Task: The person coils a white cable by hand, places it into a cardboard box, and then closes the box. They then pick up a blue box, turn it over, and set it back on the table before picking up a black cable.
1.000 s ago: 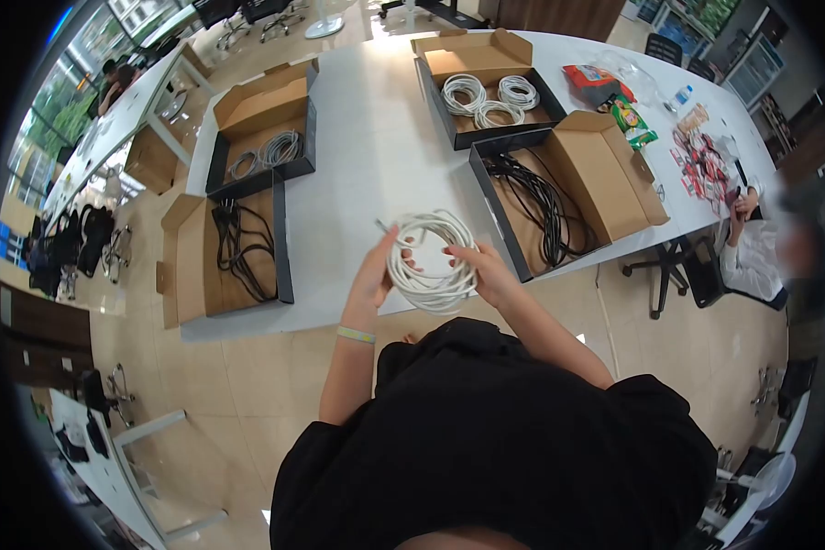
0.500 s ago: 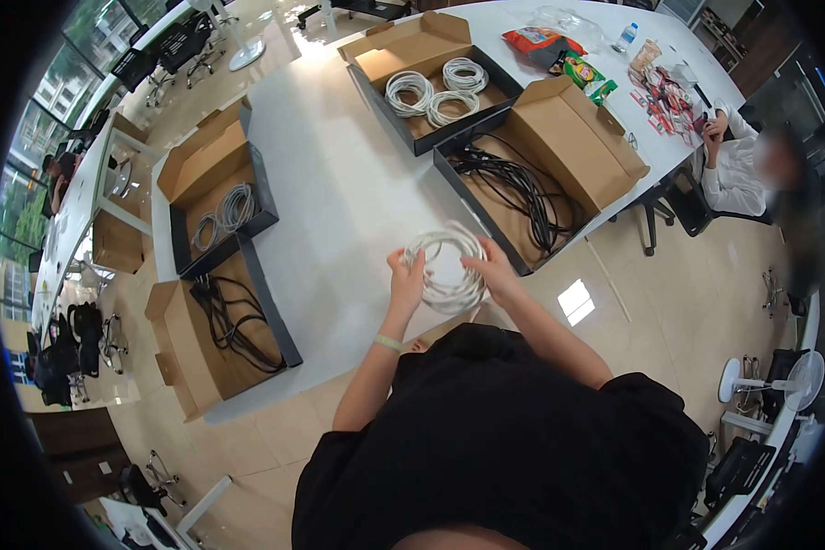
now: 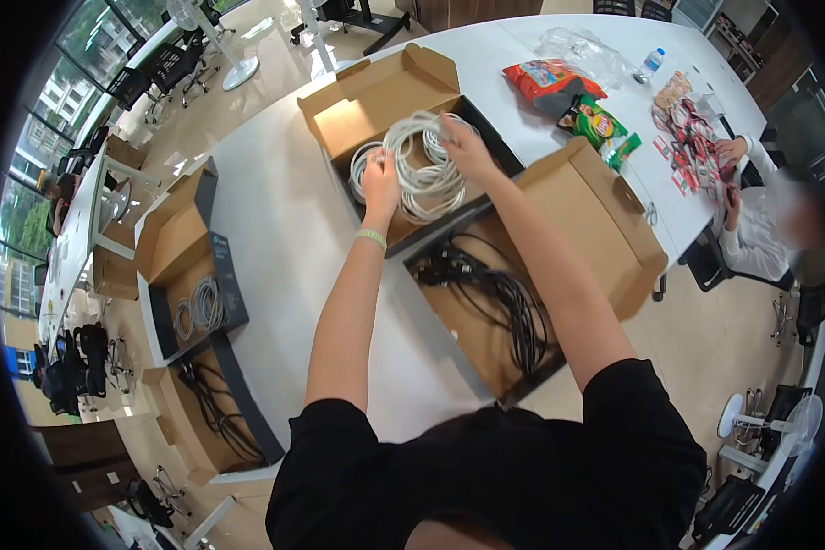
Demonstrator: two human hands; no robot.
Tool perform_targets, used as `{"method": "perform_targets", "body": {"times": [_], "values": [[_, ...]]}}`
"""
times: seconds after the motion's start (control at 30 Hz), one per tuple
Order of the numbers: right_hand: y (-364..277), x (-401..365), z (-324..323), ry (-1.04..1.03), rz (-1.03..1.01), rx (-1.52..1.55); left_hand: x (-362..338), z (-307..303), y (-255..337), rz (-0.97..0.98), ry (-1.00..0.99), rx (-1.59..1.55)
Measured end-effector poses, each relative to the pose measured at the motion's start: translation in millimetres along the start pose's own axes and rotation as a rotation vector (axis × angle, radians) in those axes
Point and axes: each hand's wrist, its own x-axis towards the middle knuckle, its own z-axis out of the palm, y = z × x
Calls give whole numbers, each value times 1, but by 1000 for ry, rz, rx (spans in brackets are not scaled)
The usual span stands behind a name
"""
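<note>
My left hand (image 3: 380,182) and my right hand (image 3: 467,147) both grip a coiled white cable (image 3: 401,137), one on each side, over the open box (image 3: 376,110) at the upper middle of the table. More white coils (image 3: 426,197) lie in that box beneath it. Just nearer to me, a second open box (image 3: 587,211) holds a bundle of black cables (image 3: 522,321); my right forearm passes over it.
On the left, one open box (image 3: 179,225) holds grey coils and another (image 3: 183,431) black cables. Snack bags (image 3: 550,82), a bottle (image 3: 649,66) and small red packets (image 3: 692,137) lie at the upper right, beside a seated person in white (image 3: 756,229).
Both hands have moved forward with the white coil, from above the table's near edge to over the box of white cables. The view has shifted too.
</note>
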Motion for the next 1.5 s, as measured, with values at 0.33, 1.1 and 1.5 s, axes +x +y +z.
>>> {"method": "perform_targets", "body": {"times": [0.33,1.1,1.5], "values": [[60,-35,31,-504,78,-1018,-40,16,-50,-131,-21,260],[-81,-263,-101,566,278,-749,-114,-8,-17,374,10,472],[0,-329,-171,1338,510,333,-186,-17,-30,262,-240,423]]}}
